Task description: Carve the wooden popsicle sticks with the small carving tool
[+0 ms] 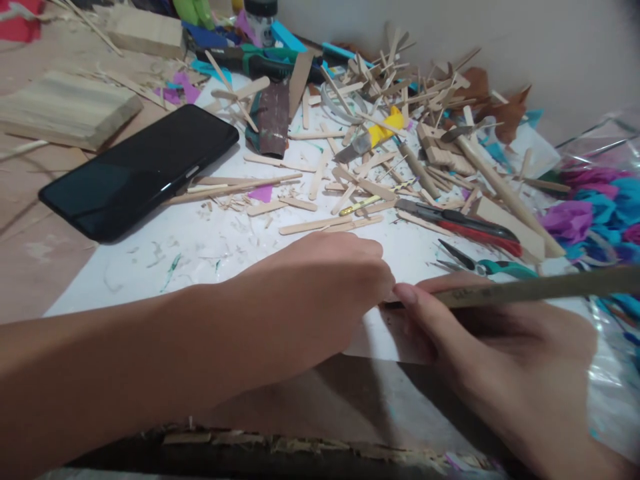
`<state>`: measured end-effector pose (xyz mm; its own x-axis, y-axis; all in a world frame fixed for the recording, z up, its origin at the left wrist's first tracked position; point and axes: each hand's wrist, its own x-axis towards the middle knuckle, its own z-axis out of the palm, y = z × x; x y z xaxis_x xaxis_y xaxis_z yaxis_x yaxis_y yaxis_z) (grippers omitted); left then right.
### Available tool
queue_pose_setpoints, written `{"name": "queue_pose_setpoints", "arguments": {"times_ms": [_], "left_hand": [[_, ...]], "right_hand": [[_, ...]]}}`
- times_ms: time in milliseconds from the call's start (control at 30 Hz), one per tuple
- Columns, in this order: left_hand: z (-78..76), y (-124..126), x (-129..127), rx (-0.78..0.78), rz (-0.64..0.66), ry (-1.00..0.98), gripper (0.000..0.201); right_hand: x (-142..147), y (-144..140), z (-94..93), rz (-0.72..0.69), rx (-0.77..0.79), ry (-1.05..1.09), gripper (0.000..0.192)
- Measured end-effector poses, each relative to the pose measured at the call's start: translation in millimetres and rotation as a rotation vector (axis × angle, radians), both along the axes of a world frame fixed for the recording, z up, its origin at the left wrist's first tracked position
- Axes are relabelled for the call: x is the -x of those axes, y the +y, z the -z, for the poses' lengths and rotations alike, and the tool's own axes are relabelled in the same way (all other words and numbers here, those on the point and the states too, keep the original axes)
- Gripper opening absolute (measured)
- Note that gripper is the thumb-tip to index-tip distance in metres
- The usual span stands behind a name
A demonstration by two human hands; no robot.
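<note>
My right hand (493, 357) grips a long, slim olive-brown tool (545, 288) between thumb and fingers. Faint marks show along its side, and its dark tip points left towards my other hand. What kind of tool it is I cannot make out. My left hand (330, 287) is closed, knuckles up, right beside that tip. Its fingertips are hidden, and so is anything they hold. Both hands are over the near edge of a white paper sheet (240, 257). Just beyond my right hand lie green-handled pliers (505, 268) and a red-and-black utility knife (465, 223).
A black phone (143, 170) lies at the left, by a wooden block (65, 110). Loose craft sticks (380, 87) are heaped at the back, around a yellow-handled blade (373, 137). Crumpled coloured paper in clear plastic (590, 207) fills the right. The table edge (280, 443) is near me.
</note>
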<state>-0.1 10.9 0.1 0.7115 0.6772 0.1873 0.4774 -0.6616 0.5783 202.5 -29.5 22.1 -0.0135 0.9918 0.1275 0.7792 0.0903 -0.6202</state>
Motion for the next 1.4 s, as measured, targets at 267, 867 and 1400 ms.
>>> {"name": "queue_pose_setpoints", "arguments": {"times_ms": [267, 867, 1400], "left_hand": [[-8.4, 2, -3, 0.027, 0.008, 0.105, 0.021], [-4.6, -9, -2, -0.032, 0.057, 0.005, 0.019], [-12.9, -3, 4, 0.022, 0.271, 0.191, 0.028]], "right_hand": [[-10, -9, -3.2, 0.005, -0.031, -0.017, 0.033], [-40, 4, 1.5, 0.134, 0.113, 0.586, 0.025], [-42, 5, -16.1, -0.210, 0.120, 0.379, 0.014]]}}
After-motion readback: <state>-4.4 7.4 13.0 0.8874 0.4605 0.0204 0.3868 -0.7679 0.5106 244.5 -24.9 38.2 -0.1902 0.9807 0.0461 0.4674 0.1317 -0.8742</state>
